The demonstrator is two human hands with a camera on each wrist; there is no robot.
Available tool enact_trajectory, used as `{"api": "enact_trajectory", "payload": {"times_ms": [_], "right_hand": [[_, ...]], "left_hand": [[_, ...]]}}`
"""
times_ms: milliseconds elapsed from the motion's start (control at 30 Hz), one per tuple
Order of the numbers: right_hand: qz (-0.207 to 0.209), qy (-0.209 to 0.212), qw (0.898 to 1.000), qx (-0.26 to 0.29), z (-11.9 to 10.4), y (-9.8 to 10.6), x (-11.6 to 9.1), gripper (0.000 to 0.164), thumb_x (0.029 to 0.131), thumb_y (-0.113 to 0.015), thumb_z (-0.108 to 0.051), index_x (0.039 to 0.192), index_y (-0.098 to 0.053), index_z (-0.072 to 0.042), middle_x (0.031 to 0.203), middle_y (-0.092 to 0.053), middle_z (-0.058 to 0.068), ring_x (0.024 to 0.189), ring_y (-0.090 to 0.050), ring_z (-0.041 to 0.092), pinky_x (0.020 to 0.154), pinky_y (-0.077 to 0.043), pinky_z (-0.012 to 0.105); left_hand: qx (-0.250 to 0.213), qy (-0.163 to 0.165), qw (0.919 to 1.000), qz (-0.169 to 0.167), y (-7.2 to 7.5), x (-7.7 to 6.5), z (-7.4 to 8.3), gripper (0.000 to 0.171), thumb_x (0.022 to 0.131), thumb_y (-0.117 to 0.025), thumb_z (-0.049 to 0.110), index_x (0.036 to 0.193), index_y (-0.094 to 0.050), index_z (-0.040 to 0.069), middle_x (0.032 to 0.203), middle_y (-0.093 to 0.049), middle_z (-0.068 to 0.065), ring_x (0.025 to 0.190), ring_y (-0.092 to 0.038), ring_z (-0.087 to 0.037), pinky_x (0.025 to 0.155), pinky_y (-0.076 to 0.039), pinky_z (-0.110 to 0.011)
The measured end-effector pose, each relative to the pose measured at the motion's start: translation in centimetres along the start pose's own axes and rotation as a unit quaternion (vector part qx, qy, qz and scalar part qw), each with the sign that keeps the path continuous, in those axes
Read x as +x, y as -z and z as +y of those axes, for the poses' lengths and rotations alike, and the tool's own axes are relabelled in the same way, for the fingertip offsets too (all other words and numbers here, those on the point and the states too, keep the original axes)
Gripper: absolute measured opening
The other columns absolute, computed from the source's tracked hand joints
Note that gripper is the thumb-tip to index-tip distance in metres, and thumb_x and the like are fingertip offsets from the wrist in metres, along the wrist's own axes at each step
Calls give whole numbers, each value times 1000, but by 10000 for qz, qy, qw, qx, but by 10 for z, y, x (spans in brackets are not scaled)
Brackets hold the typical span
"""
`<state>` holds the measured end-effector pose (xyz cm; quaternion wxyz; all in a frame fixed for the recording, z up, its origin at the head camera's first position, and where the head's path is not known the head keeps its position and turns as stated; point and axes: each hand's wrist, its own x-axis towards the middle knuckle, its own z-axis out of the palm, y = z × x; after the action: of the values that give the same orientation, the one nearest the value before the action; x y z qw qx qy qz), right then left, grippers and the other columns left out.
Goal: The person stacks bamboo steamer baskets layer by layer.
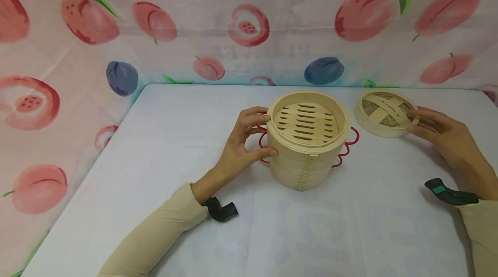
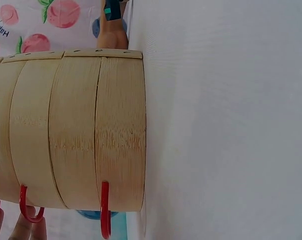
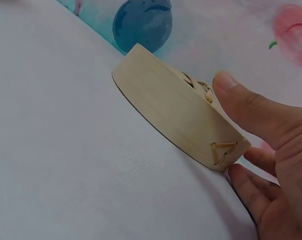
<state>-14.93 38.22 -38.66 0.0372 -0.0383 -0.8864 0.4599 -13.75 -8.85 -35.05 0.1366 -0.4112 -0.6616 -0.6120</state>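
Ideally, my left hand (image 1: 236, 148) grips the pale, red-handled bamboo steamer (image 1: 295, 160) steadily while my right hand (image 1: 449, 138), fingers spread, guides the round woven-topped bamboo lid (image 1: 385, 110) level.

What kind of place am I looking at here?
Probably a tabletop staged for filming rather than a working kitchen, though I can't be sure. A fruit-print sheet hangs behind a white table, a bamboo steamer stands on it, and dark fittings poke out at both sleeves.

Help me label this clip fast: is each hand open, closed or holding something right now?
Left hand: holding the steamer stack.
Right hand: at the edge of the lid; whether it grips cannot be told.
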Motion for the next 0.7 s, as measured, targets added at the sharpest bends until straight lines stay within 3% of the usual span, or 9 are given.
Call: {"api": "enact_trajectory", "payload": {"times_ms": [233,267,367,500,567,700], "right_hand": [[-88,-60,9988,-487,3,-2,3,55,93,-61,-40,144,-45,-28,156,-16,-13,142,-22,25,96,-26,2],[-104,-58,9984,-557,3,-3,3,55,93,-61,-40,144,-44,-26,157,-14,-12,142,-21,29,97,-26,3],[-136,-59,9973,-723,4,-4,5,56,92,-61,-43,142,-47,-21,158,-9,-8,140,-20,37,108,-26,20],[-170,-41,9960,-873,4,-5,6,56,91,-61,-44,136,-49,-13,159,-5,0,139,-21,42,107,-26,21],[-213,-36,9956,-911,2,-5,5,57,91,-61,-44,135,-48,-9,160,-4,5,138,-21,43,104,-26,16],[-305,-79,9954,-905,0,-4,4,59,92,-61,-43,133,-46,-4,159,-1,12,137,-18,46,109,-23,40]], "left_hand": [[-39,-14,10000,3,1,0,1,63,81,-75,39,130,-44,15,136,-39,-16,128,-39,-33,91,-47,-46],[-44,-13,10000,1,1,0,1,63,81,-75,39,130,-44,15,136,-39,-16,127,-39,-33,91,-47,-46],[-47,8,10000,0,1,0,1,62,81,-75,39,130,-44,16,136,-39,-16,128,-39,-32,92,-47,-46],[-32,34,10000,-15,1,0,1,62,81,-74,39,131,-44,16,136,-38,-16,127,-40,-32,92,-47,-45],[-17,35,10000,-22,1,0,0,63,82,-74,39,131,-43,16,136,-38,-16,127,-40,-32,92,-47,-45],[-6,22,10000,-25,0,0,0,63,82,-74,39,131,-43,16,136,-38,-16,127,-40,-32,92,-47,-45]]}}
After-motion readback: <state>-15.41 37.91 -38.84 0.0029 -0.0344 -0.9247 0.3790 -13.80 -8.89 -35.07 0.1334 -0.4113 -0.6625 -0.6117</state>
